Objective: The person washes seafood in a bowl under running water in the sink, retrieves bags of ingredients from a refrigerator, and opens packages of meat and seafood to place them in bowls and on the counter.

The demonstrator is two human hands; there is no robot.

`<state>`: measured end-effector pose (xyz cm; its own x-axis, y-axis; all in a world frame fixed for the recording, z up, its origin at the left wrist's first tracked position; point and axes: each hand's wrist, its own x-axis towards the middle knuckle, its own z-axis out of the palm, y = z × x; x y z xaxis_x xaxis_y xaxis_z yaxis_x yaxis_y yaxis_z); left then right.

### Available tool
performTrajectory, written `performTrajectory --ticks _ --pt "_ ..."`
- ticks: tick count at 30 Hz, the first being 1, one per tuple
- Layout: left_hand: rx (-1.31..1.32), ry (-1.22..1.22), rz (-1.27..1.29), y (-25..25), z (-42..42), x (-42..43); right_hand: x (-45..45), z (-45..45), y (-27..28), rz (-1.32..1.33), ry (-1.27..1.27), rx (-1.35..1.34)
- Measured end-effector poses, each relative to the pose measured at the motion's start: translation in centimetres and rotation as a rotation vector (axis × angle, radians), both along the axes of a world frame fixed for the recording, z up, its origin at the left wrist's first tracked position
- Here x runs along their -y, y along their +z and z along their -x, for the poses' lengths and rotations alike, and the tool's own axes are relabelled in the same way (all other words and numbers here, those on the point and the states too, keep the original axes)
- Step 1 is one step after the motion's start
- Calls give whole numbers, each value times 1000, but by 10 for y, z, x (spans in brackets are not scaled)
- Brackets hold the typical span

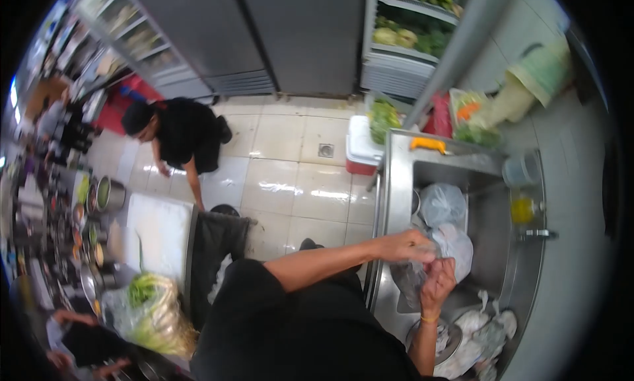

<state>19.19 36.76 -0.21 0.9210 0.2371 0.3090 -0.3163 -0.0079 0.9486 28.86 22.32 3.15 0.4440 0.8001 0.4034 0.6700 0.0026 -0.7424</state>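
Over the sink point(498, 262), my left hand point(405, 245) is closed with its fingers pinched on the top of a plastic bag point(456, 252). My right hand point(439, 282) is also closed, just beside the left one, gripping the gathered plastic. The bag looks whitish and bulges below and behind my fingers; what it contains cannot be made out. Another tied clear bag point(442, 204) lies in the basin. Dark translucent plastic point(408, 282) shows under my hands. Several whitish plastic bags point(485, 335) are heaped at the near end by a round metal bowl point(449, 341).
An orange-handled tool point(428, 144) lies on the sink's rim. A clear container point(522, 168), a bottle of yellow liquid point(523, 210) and a faucet point(538, 234) line the wall side. Left are a co-worker point(188, 133), a white cutting board point(158, 229) and bagged green onions point(158, 315).
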Motion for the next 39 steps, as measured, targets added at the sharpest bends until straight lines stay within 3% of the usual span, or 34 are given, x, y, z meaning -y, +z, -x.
performTrajectory --ticks 2,5,11,14,15,18,22,23,25,29,32,34,35,39 --pt "-67 -142 210 4 -5 -8 3 -2 10 29 20 120" --pt "-224 -116 -163 21 -1 -8 1 -8 17 41 79 333" --pt "-309 -37 -440 37 5 2 -10 -4 25 101 169 356" --pt "-117 -72 -63 12 15 -4 -21 -9 23 61 283 395" --pt "-129 9 -159 11 22 0 -27 -10 21 26 300 389" --pt "42 324 -123 9 36 6 -45 1 32 13 347 334" --pt "55 336 -186 25 65 -7 -69 5 39 -59 474 332" --pt "152 368 -222 19 68 -8 -72 5 41 -51 489 495" --pt "84 400 -336 17 78 -11 -81 6 53 -53 499 819" --pt "-29 444 -503 42 113 -7 -103 39 74 -299 720 774" --pt "-10 529 -805 51 123 -16 -106 48 83 -179 807 687" --pt "34 598 -1052 54 123 -23 -111 60 97 -224 880 806" --pt "67 613 -1053 64 129 -21 -114 66 105 -244 915 868" --pt "204 614 -1195 104 159 -30 -125 72 122 -278 1157 506"
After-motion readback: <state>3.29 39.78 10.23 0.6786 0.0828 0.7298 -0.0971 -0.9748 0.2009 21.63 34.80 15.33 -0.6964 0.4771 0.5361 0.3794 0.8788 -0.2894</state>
